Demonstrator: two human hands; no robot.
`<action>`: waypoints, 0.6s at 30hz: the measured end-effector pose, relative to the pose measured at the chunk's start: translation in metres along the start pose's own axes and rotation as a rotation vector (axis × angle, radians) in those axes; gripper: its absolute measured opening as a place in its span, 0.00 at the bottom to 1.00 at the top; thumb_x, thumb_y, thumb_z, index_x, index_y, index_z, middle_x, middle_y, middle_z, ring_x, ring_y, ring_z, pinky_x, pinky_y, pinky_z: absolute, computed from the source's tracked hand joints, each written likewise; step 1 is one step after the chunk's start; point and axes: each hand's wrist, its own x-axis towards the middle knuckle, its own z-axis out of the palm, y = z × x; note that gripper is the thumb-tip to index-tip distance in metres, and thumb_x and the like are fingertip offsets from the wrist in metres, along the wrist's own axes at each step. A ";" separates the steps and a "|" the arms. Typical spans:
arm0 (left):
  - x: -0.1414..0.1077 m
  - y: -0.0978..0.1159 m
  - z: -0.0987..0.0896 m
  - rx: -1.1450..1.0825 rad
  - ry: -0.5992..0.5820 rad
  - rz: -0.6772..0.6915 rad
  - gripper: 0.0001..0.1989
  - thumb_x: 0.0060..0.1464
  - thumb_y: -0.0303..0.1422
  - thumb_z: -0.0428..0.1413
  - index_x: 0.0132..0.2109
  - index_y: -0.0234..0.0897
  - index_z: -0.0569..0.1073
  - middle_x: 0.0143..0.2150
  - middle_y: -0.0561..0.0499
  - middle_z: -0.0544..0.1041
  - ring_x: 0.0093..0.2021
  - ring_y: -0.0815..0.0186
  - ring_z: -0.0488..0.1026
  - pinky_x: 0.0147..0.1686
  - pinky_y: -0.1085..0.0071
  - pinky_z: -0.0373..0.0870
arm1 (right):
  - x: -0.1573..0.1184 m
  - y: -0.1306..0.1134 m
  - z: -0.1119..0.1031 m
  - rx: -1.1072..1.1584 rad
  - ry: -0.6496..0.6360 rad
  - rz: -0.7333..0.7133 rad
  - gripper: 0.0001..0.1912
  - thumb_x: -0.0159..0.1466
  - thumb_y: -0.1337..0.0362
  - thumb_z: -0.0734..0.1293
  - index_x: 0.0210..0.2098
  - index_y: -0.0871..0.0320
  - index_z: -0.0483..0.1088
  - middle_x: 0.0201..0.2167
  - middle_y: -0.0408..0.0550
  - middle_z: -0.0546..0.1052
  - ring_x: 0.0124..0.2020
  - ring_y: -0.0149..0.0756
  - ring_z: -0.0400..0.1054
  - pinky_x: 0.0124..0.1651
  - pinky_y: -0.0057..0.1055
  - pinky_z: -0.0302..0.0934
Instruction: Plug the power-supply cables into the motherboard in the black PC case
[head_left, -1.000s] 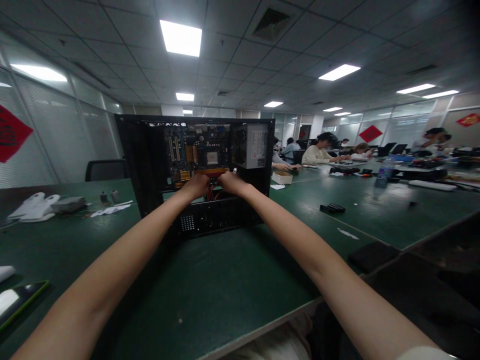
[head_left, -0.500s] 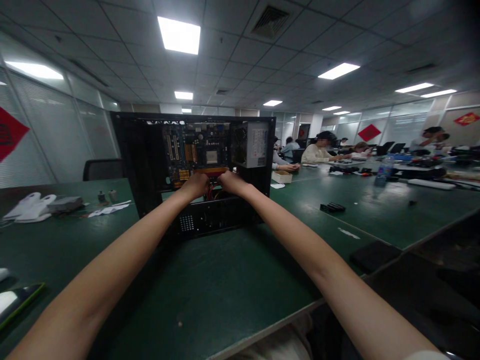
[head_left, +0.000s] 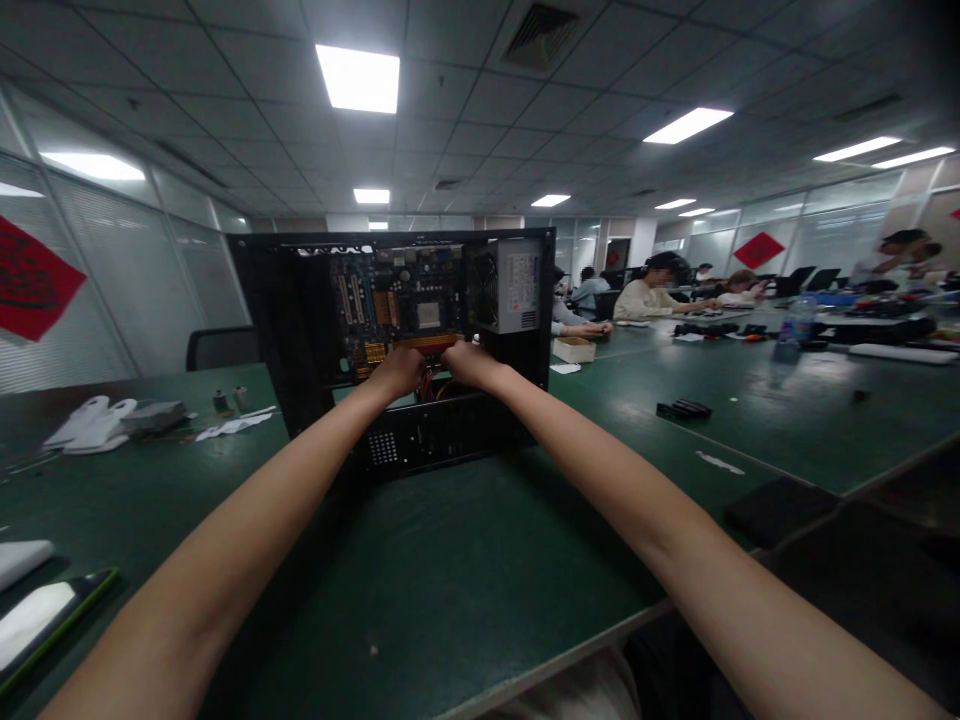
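An open black computer case [head_left: 300, 430] stands on the green table with its inside facing me. Within it are a motherboard [head_left: 405, 285], orange and red memory slots [head_left: 439, 345], and a silver power supply [head_left: 519, 285]. My left hand [head_left: 400, 372] is closed at the left end of those slots. Close by, my right hand [head_left: 470, 364] is closed at their right end. The fingertips of both point away from me, so whatever they pinch is hidden. Red and dark cables [head_left: 427, 385] hang just below and between the hands.
On the left lie white gloves [head_left: 94, 425], a grey box [head_left: 154, 417] and a phone-like device [head_left: 45, 620]. To the right are a small open box [head_left: 574, 349], black parts [head_left: 684, 410], a dark flat pad [head_left: 780, 510] and a bottle [head_left: 795, 325]. People sit working farther back.
My view has turned slightly left, so the scene sits a little farther right. Both hands stay at the memory slots with almost the same pose.
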 end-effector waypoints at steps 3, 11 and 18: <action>0.000 0.001 -0.001 0.019 0.005 0.020 0.18 0.62 0.26 0.52 0.47 0.30 0.86 0.47 0.32 0.84 0.49 0.50 0.82 0.49 0.63 0.75 | 0.003 0.001 0.001 0.012 0.003 0.006 0.19 0.70 0.74 0.62 0.55 0.67 0.80 0.55 0.73 0.79 0.56 0.54 0.77 0.56 0.38 0.70; 0.000 -0.005 -0.001 -0.058 0.027 0.027 0.17 0.60 0.25 0.51 0.41 0.32 0.87 0.42 0.37 0.86 0.44 0.51 0.82 0.45 0.63 0.74 | 0.001 0.007 0.001 0.033 0.034 -0.003 0.20 0.73 0.70 0.59 0.54 0.65 0.81 0.53 0.69 0.80 0.54 0.53 0.77 0.54 0.37 0.68; -0.026 -0.011 -0.013 -0.231 0.275 0.021 0.18 0.66 0.34 0.52 0.51 0.38 0.86 0.51 0.43 0.86 0.54 0.51 0.81 0.54 0.62 0.74 | -0.022 0.011 -0.011 0.064 0.196 -0.101 0.19 0.77 0.64 0.58 0.51 0.62 0.81 0.48 0.61 0.83 0.49 0.46 0.78 0.48 0.33 0.63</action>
